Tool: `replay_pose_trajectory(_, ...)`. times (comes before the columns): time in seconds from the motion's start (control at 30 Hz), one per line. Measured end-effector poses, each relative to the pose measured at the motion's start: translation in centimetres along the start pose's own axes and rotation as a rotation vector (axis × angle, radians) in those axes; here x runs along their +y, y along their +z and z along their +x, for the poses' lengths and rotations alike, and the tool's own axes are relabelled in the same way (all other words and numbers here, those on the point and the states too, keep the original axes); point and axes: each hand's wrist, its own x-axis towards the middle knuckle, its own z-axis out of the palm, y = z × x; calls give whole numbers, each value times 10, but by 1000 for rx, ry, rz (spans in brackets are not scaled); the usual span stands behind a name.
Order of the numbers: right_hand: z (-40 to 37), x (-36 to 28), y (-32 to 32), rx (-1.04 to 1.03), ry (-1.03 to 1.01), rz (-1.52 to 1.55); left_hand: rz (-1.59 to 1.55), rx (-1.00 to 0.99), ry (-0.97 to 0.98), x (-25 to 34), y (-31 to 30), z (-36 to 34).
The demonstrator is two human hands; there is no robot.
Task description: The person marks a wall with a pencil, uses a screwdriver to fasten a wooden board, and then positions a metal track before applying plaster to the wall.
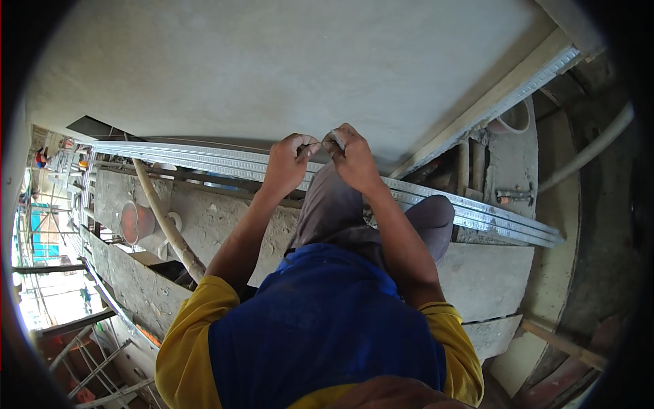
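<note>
My left hand (287,163) is closed in a pinch in front of the grey wall (259,75). A thin string (225,144) runs from the far left along the foot of the wall to its fingers. Close beside it my right hand (351,157) is also pinched, its fingertips almost meeting the left ones and smeared with grey. Whatever sits in the right fingers is too small and shaded to make out. Both hands are above my bent knee (334,194). Long perforated metal channels (197,161) lie behind and under my legs, along the wall.
Rough boards (231,211) form the platform, with a gap at the left. A slanted pole (163,221) and a reddish bucket (138,222) stand left. A metal-edged beam (487,109) juts from the wall at right, near a pale bucket (514,117). Scaffolding (102,368) drops away lower left.
</note>
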Motion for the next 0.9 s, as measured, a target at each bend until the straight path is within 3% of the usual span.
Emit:
replay_pose_trajectory(0.27,6,-2,18,144,74,143,-39,51,61,-1,-4,-9)
replay_pose_trajectory(0.33,5,-1,28,227,203,250,-58,109,40,-2,-2,-10)
replay_pose_trajectory(0.43,2,1,40,191,260,355,-83,194,3,-7,0,-11)
replay_pose_trajectory(0.53,1,5,52,234,137,273,-70,220,-47,-4,-1,-10)
replay_pose_trajectory(0.9,-4,-5,46,252,165,194,-92,269,-57,-15,5,-8)
